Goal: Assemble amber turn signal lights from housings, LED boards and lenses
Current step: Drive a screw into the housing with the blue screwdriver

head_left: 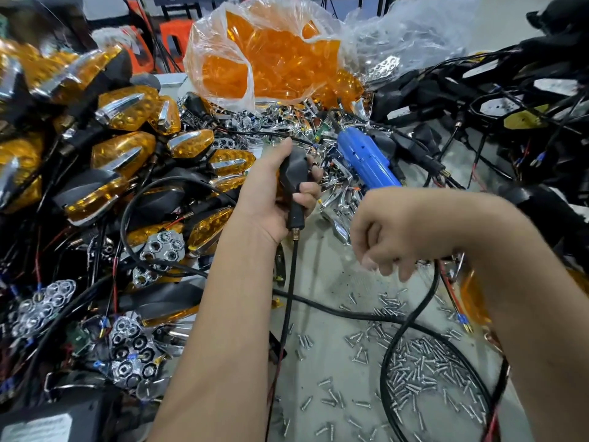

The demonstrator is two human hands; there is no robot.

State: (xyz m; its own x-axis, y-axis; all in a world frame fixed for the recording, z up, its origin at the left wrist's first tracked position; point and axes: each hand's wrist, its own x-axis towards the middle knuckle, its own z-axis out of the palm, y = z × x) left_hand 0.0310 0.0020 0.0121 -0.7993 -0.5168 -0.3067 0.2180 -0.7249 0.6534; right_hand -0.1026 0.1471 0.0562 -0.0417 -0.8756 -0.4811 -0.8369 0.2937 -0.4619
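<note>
left hand (274,199): gripping a black housing (294,177), fingers wrapped round its stem, thumb up along the back. Held upright over the grey table (331,314).
housing: threaded stud at the bottom end, black lead (288,301) hanging straight down from it toward the near edge of the table.
right hand (392,240): right of the housing, lower. Fingers curled downward, blurred; a black cable (424,301) runs down from under them. Can't tell if it's actually pinching the cable or just curled over it.
blue screwdriver (366,161): lying on the table just right of and beyond the housing, on chrome parts.
screws (424,362): loose scatter below-right of the housing, cable loop lying across them.
finished lights (127,110): big pile left of the housing, amber lenses with chrome trim, leads tangled through.
reflectors (162,248): chrome honeycomb pieces below-left of the housing.
lens bag (264,52): clear bag of amber lenses beyond the housing, far side of the table.
wire harnesses (510,100): black tangle far right of the housing.
</note>
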